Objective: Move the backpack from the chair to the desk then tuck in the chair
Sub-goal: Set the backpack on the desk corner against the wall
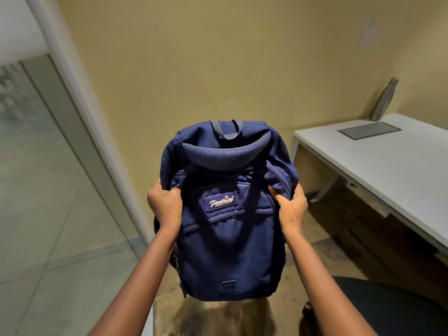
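Note:
A navy blue backpack [228, 229] hangs in the air in front of me, upright, its front pocket and logo patch facing me. My left hand [164, 204] grips its left side and my right hand [292, 208] grips its right side, both closed on the fabric. The white desk [378, 170] stands to the right, apart from the bag. A dark chair seat [388, 304] shows at the lower right, below and right of the bag.
A steel bottle [385, 99] stands at the desk's far edge beside a grey inset panel [369, 130]. A yellow wall lies ahead and a frosted glass partition [43, 178] runs along the left. Brown carpet covers the floor below.

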### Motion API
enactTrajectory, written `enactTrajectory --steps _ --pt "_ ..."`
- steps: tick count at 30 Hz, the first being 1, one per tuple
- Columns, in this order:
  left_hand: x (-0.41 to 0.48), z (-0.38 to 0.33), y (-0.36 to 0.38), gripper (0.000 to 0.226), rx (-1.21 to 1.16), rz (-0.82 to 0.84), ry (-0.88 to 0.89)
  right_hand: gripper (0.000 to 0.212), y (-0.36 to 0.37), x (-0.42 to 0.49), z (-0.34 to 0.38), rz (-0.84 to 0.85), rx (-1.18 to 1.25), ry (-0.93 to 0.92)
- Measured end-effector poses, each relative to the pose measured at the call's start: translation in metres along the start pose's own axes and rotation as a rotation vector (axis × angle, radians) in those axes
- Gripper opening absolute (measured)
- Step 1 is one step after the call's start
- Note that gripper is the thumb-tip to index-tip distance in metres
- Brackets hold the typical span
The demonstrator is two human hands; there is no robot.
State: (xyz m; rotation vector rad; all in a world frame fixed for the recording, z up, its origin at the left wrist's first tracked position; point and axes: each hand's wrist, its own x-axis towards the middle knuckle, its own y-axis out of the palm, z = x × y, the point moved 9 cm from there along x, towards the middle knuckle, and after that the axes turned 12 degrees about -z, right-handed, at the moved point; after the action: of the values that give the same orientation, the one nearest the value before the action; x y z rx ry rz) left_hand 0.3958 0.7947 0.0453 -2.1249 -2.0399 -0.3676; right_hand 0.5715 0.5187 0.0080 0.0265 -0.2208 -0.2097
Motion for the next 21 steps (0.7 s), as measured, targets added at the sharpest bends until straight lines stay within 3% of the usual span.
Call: enactTrajectory --steps 4,12,21 --pt "0.012 0.003 0.072 0.027 -0.009 0.056 0.026 0.037 0.007 0.051 -0.014 -0.065 -0.049 0.033" --pt "0.026 0.007 0.200 0.018 -0.047 0.156 0.010 0.024 0.021 0.144 -0.019 -0.142 -0.051 0.030" --pt "0.041 0.005 0.349 0.025 -0.080 0.232 0.016 0.032 0.043 0.263 -0.031 -0.243 -0.080 -0.007"
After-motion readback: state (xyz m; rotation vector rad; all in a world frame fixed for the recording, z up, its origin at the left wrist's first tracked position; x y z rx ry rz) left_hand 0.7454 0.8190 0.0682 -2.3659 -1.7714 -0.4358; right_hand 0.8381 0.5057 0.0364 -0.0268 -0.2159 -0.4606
